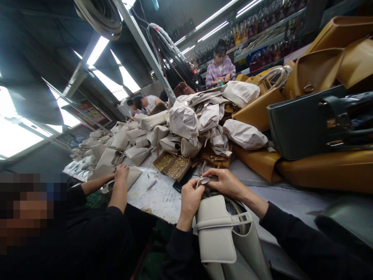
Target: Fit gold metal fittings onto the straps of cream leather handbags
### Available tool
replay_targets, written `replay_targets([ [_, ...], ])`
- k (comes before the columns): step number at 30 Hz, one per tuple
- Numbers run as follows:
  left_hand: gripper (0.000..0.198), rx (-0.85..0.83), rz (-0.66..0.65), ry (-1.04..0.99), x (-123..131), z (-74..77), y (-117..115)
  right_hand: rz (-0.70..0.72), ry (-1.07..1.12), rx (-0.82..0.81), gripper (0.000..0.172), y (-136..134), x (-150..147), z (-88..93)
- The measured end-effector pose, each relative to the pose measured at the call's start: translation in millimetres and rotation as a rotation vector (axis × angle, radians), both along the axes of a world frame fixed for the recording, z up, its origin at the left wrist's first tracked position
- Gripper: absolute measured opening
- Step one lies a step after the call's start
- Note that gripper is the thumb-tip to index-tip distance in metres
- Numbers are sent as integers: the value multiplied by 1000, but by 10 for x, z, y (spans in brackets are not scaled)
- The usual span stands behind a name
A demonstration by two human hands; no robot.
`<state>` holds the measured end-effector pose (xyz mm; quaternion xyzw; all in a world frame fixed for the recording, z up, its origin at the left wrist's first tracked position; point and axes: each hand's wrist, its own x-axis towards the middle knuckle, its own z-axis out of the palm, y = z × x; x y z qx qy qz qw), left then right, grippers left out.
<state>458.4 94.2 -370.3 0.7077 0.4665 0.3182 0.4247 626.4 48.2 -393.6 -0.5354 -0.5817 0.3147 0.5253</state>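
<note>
A cream handbag (217,233) with a flap and a narrow strap lies at the table's front edge, close to my body. Above its top, my left hand (191,197) pinches a small pale strap end (204,181). My right hand (223,182) grips the same strap from the other side, thumb and fingers pressed together. The fingers cover part of the strap, so its far end is hidden. Just beyond my hands sit a box of small gold metal pieces (177,167) and a second box of greenish-gold pieces (163,161).
Cream bag parts (140,149) are heaped along the table (157,194). Mustard bags (326,167) and a dark green handbag (300,124) stand at the right. At my left, a co-worker's forearms (119,186) rest over another cream piece. Another person (220,70) sits across the pile.
</note>
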Motion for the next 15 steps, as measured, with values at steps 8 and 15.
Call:
replay_targets([
  [8, 20, 46, 3, -133, -87, -54, -210, -3, 15, -87, 12, -156, -77, -10],
  [15, 30, 654, -53, -135, -273, 89, -678, 78, -124, 321, 15, -685, -180, 281],
])
